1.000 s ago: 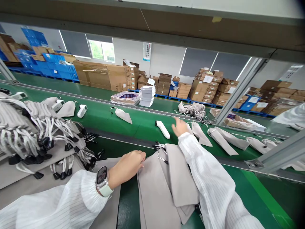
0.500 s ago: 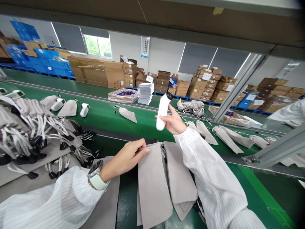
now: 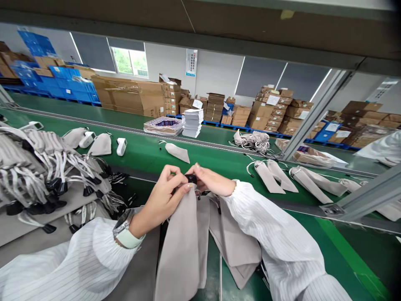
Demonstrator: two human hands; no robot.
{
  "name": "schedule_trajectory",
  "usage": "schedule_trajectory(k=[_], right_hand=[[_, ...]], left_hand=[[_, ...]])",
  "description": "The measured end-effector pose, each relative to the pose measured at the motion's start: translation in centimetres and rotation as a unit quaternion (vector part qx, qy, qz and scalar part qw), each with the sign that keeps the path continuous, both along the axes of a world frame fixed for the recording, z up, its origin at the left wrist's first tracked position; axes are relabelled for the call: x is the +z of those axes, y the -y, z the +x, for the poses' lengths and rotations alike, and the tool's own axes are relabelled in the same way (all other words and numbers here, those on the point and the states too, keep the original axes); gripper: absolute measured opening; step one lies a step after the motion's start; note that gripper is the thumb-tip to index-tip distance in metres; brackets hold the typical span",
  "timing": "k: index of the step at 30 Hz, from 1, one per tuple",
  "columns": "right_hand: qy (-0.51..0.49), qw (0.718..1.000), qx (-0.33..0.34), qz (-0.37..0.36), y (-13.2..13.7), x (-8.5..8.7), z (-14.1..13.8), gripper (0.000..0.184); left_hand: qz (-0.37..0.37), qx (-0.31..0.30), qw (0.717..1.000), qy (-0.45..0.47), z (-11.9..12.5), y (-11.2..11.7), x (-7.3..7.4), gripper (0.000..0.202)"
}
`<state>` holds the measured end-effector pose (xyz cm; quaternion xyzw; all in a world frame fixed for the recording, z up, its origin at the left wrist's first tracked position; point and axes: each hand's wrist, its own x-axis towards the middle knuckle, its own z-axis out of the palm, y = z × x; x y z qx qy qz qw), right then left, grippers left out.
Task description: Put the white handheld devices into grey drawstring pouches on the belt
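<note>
My left hand pinches the top edge of a grey fabric drawstring pouch, which hangs down at an angle. My right hand is closed at the pouch's mouth around a white handheld device, of which only the black end shows between my hands. The white body is hidden by the pouch and fingers; how deep it sits I cannot tell. Just right of it, below my right wrist, lie more flat grey pouches.
A heap of grey pouches with white cords and black toggles lies at left. On the green conveyor belt rest a white device and several pouches. Farther back are a paper stack and a tray. A metal post stands at right.
My right hand has lowered the white device from above the belt to the pouch's mouth, beside my left hand. The pouch has been lifted and tilted. Items on the belt have shifted right.
</note>
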<state>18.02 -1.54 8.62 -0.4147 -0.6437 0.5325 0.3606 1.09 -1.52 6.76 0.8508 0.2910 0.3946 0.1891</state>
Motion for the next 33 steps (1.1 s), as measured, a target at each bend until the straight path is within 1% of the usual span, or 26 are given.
schedule_trajectory(k=[3, 8, 9, 10, 11, 12, 13, 14, 15, 17, 18, 19, 20, 21, 22, 23, 24, 25, 26, 27, 28, 29, 30, 31, 32, 33], right_hand=[[0.095, 0.995, 0.032, 0.010, 0.2, -0.6, -0.2, 0.054], [0.201, 0.974, 0.071, 0.078, 0.6, -1.1, -1.0, 0.068], [0.212, 0.970, 0.062, 0.098, 0.6, -1.2, -1.1, 0.068], [0.217, 0.967, 0.031, 0.126, 0.4, -1.3, -1.0, 0.068], [0.217, 0.962, -0.023, 0.164, 0.2, -1.4, -0.8, 0.066], [0.211, 0.950, -0.093, 0.209, -0.2, -1.5, -0.2, 0.062], [0.206, 0.929, -0.170, 0.256, -0.8, -1.7, 0.6, 0.058], [0.208, 0.900, -0.239, 0.300, -1.4, -1.9, 1.6, 0.054], [0.219, 0.868, -0.291, 0.338, -2.0, -2.2, 2.9, 0.051], [0.246, 0.819, -0.351, 0.381, -3.3, -2.6, 5.5, 0.049], [0.250, 0.808, -0.369, 0.386, -3.8, -2.8, 6.7, 0.048], [0.240, 0.810, -0.381, 0.376, -4.2, -2.9, 7.5, 0.047], [0.217, 0.827, -0.384, 0.350, -4.3, -2.8, 7.9, 0.047], [0.183, 0.859, -0.364, 0.309, -4.3, -2.7, 7.9, 0.047], [0.146, 0.902, -0.313, 0.258, -4.0, -2.6, 7.3, 0.048], [0.108, 0.946, -0.229, 0.203, -3.6, -2.4, 6.3, 0.048], [0.072, 0.978, -0.124, 0.154, -3.0, -2.4, 4.9, 0.047], [0.041, 0.992, -0.015, 0.120, -2.3, -2.4, 3.2, 0.047], [0.017, 0.992, 0.075, 0.105, -1.7, -2.5, 1.5, 0.047], [-0.001, 0.985, 0.134, 0.107, -1.1, -2.7, 0.0, 0.046], [-0.017, 0.981, 0.153, 0.121, -0.7, -2.8, -1.2, 0.042], [-0.033, 0.980, 0.134, 0.142, -0.6, -2.9, -1.8, 0.038], [-0.051, 0.982, 0.076, 0.167, -0.8, -2.8, -1.7, 0.034], [-0.066, 0.979, -0.016, 0.192, -1.3, -2.7, -1.0, 0.032], [-0.074, 0.965, -0.136, 0.211, -1.9, -2.3, 0.3, 0.033], [-0.070, 0.932, -0.275, 0.228, -2.6, -1.9, 2.1, 0.032]], left_hand=[[0.005, 0.017, 1.000, -0.014, 0.0, -0.1, -0.3, 0.014], [-0.002, 0.030, 0.999, -0.044, -0.2, -0.6, 0.0, 0.023], [-0.007, 0.038, 0.998, -0.055, -0.3, -0.8, 0.1, 0.024], [-0.015, 0.051, 0.996, -0.070, -0.4, -1.0, 0.2, 0.025], [-0.028, 0.066, 0.994, -0.088, -0.6, -1.2, 0.4, 0.024], [-0.049, 0.079, 0.989, -0.111, -0.7, -1.3, 0.6, 0.025], [-0.079, 0.081, 0.984, -0.140, -0.9, -1.3, 0.8, 0.027], [-0.114, 0.065, 0.977, -0.170, -1.0, -1.1, 1.1, 0.030], [-0.151, 0.031, 0.968, -0.198, -1.1, -0.8, 1.5, 0.034], [-0.210, -0.051, 0.950, -0.223, -1.2, 0.3, 2.4, 0.042], [-0.233, -0.085, 0.945, -0.214, -1.2, 1.0, 2.9, 0.044], [-0.254, -0.107, 0.942, -0.192, -1.2, 1.6, 3.3, 0.044], [-0.275, -0.119, 0.940, -0.160, -1.2, 2.1, 3.6, 0.044], [-0.290, -0.123, 0.941, -0.122, -1.2, 2.5, 3.9, 0.043], [-0.295, -0.121, 0.944, -0.082, -1.2, 2.7, 4.0, 0.042], [-0.289, -0.117, 0.949, -0.042, -1.2, 2.7, 4.1, 0.040], [-0.271, -0.110, 0.956, -0.006, -1.2, 2.7, 4.1, 0.037], [-0.245, -0.103, 0.964, 0.022, -1.1, 2.5, 4.0, 0.034], [-0.217, -0.101, 0.970, 0.039, -1.0, 2.4, 3.9, 0.032], [-0.189, -0.103, 0.975, 0.045, -0.9, 2.2, 3.8, 0.031], [-0.162, -0.107, 0.980, 0.043, -0.9, 2.1, 3.7, 0.030], [-0.135, -0.108, 0.984, 0.038, -0.8, 2.0, 3.7, 0.029], [-0.111, -0.107, 0.988, 0.030, -0.8, 2.0, 3.6, 0.027], [-0.092, -0.101, 0.990, 0.021, -0.8, 2.0, 3.4, 0.025], [-0.078, -0.094, 0.992, 0.010, -0.8, 1.9, 3.2, 0.023], [-0.068, -0.089, 0.994, -0.007, -0.7, 1.9, 2.8, 0.022]])
